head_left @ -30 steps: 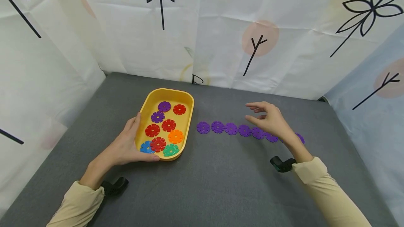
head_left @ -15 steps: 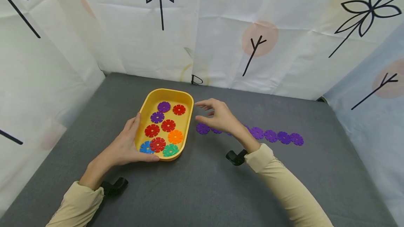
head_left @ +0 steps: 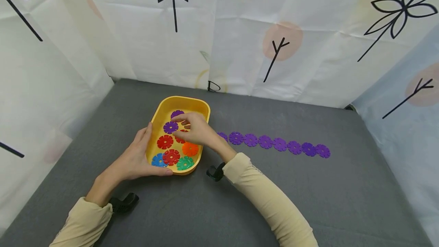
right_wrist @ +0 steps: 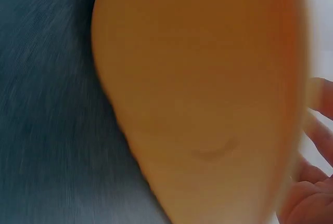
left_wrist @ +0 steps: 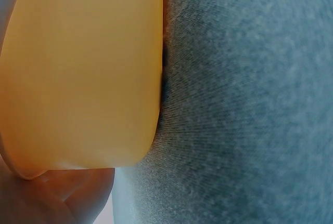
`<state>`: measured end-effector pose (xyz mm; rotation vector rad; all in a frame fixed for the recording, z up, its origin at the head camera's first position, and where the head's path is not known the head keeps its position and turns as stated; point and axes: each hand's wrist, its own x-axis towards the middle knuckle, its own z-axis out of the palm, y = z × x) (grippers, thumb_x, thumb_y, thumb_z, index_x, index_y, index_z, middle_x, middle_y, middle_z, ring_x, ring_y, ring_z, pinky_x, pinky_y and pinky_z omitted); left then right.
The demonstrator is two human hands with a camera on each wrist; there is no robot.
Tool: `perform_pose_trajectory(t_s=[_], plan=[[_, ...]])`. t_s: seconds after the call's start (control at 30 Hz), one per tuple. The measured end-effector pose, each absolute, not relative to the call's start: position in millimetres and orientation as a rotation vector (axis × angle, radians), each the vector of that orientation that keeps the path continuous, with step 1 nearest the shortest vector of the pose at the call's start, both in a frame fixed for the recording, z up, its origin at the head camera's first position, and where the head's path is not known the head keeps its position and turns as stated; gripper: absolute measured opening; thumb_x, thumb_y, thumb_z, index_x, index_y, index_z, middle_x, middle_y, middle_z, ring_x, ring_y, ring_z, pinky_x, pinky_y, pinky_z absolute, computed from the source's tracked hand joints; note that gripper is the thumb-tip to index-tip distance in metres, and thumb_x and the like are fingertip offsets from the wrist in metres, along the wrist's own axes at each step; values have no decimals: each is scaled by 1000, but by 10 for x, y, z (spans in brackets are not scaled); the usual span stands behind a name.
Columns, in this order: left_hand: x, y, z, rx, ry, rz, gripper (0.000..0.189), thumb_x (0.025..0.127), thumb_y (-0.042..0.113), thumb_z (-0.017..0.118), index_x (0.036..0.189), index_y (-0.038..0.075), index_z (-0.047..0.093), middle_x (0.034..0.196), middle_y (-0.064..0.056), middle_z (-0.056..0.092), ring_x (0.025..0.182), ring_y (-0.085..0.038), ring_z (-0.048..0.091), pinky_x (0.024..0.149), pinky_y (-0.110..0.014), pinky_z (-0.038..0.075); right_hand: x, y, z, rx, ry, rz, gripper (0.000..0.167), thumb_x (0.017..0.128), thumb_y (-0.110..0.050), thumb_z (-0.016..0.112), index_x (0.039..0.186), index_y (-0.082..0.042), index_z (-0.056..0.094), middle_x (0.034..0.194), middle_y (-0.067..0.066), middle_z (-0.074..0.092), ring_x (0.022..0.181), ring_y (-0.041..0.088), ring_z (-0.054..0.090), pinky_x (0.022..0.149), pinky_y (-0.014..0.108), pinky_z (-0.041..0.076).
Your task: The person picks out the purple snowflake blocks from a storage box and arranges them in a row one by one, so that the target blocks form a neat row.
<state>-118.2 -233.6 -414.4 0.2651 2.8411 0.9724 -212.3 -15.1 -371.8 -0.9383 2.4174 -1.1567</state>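
Observation:
My left hand (head_left: 137,159) holds the yellow tray (head_left: 193,104) at its near left corner, fingers along the left side and thumb on the front edge. My right hand (head_left: 197,129) hovers over the tray with thumb and fingers apart, and nothing shows between them. Under and beside it lie flower-shaped plastic discs: purple (head_left: 170,127), red (head_left: 165,142), orange (head_left: 190,148), blue (head_left: 157,160) and green (head_left: 185,163). One red disc is partly covered by the right hand. In both wrist views the tray's outer wall (left_wrist: 83,78) fills much of the picture.
A row of several purple discs (head_left: 265,142) runs rightward from the tray across the grey tabletop (head_left: 260,186), its left end partly behind my right wrist. A patterned white cloth (head_left: 240,48) hangs behind and at both sides of the table.
My right hand has moved left from above the purple row to over the tray, uncovering the row's right part. My left hand and the tray have stayed put.

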Motion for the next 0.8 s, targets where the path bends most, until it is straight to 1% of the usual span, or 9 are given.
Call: perform_pose_trajectory(t_s=[0.07,0.17,0.27,0.4,0.5,0.57,0.67,0.73,0.8], plan=[[-1182,-2334,-4145,271,2845,976,146,68,62,86,164,8,-10,160,-24,17,133,-39,39,103,-60,52,-2134,-241,-3768,-938,2436,-1126,45,96,-15,71,138,-4,63,140,15,64,132,33,60,111,42,51],[-1182,-2328,-4149,280,2847,983,146,69,61,87,164,8,-9,161,-24,17,133,-39,40,104,-60,51,-2163,-341,-3849,-937,2494,-1043,45,97,-18,70,139,-6,63,140,11,65,134,29,59,112,37,50],[-1182,-2326,-4149,287,2850,984,145,69,61,87,164,8,-9,161,-24,17,133,-38,39,104,-60,51,-2203,-406,-3926,-952,2551,-930,44,98,-20,69,139,-7,63,138,8,68,122,22,65,106,29,53],[-1179,-2330,-4140,288,2861,970,146,68,61,87,164,7,-9,160,-24,18,133,-38,40,104,-60,52,-2244,-453,-3980,-990,2542,-795,45,101,-21,65,143,-8,59,138,6,67,109,19,67,102,23,54],[-1176,-2330,-4131,288,2859,971,146,68,61,87,164,6,-9,161,-24,17,133,-39,40,104,-60,51,-2252,-467,-3992,-991,2532,-659,48,103,-25,61,149,-13,53,144,4,63,124,17,65,111,26,49],[-1173,-2326,-4127,288,2855,975,146,69,60,88,163,6,-9,162,-24,17,133,-39,40,105,-60,50,-2245,-473,-4002,-975,2538,-602,49,104,-26,60,151,-14,52,145,3,62,126,18,64,113,28,48],[-1168,-2326,-4125,293,2851,976,147,69,60,88,163,5,-10,162,-25,16,134,-40,40,105,-61,49,-2223,-472,-4014,-953,2574,-604,47,102,-24,63,147,-15,56,143,2,64,126,16,63,113,28,48],[-1164,-2329,-4123,292,2851,972,147,69,61,88,163,5,-10,162,-26,16,134,-41,39,106,-62,48,-2212,-468,-4021,-950,2610,-640,43,99,-20,67,141,-14,62,135,2,69,118,15,66,108,26,51],[-1165,-2332,-4123,295,2852,971,147,69,61,87,163,6,-11,161,-26,16,134,-42,39,106,-63,48,-2208,-466,-4031,-941,2644,-667,39,97,-18,70,135,-13,67,129,2,72,113,15,67,104,24,53]])
